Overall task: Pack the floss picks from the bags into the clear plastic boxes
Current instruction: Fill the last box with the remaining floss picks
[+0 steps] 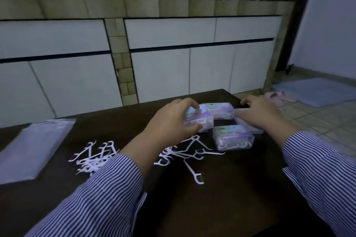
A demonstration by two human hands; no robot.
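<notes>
On the dark table (221, 188) stand several clear plastic boxes filled with white floss picks. My left hand (169, 121) grips one filled box (202, 119) from above. A second box (219, 110) stands behind it and a third box (233, 137) stands nearer to me. My right hand (258, 113) lies over a fourth clear box (248, 126) at the right, fingers curved on it; its grip is blurred. Loose floss picks (185, 152) lie scattered in front of the boxes, with another heap of picks (92, 158) partly hidden by my left sleeve.
An emptied clear plastic bag (32, 148) lies flat at the table's left end. White cabinets (173, 59) stand behind the table. A tiled floor with a blue mat (316, 90) and pink slippers (277, 97) shows at the right.
</notes>
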